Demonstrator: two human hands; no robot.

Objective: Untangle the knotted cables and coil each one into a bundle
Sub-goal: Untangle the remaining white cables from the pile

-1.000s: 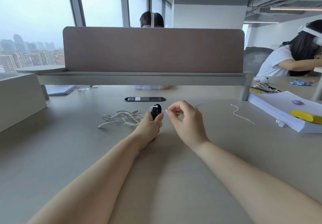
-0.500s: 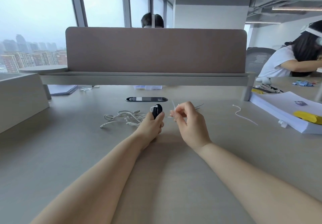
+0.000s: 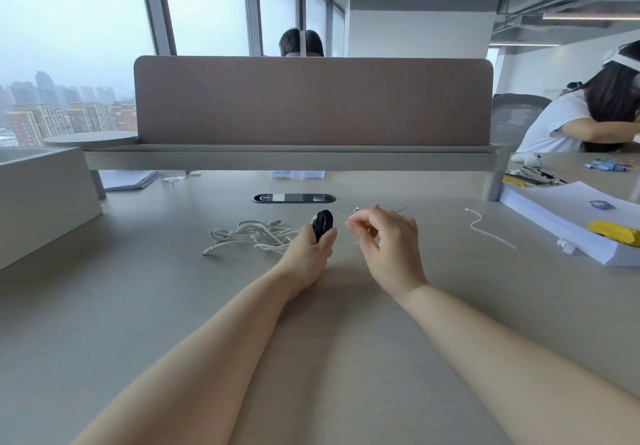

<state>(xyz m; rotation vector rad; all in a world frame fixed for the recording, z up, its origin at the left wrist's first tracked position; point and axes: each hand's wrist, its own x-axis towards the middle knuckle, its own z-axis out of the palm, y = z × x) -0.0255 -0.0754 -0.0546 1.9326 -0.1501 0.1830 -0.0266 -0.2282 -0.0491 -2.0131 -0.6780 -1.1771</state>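
My left hand (image 3: 308, 250) grips the coiled black cable (image 3: 322, 225) toward the desk's (image 3: 173, 306) far edge. My right hand (image 3: 388, 244), just beside, pinches a thin tie (image 3: 340, 216). Tangled white cables (image 3: 249, 235) lie just left.

Single head-worn wide-angle view, facing forward-down across desk (image 3: 346, 340) toward divider panel (image 3: 311, 102); left hand (image 3: 311, 247), right hand (image 3: 388, 240) close, centre.

One left hand (image 3: 308, 249), one right hand (image 3: 389, 242), one black cable coil (image 3: 323, 222), one white cable tangle (image 3: 256, 235), one pinched tie (image 3: 341, 217).
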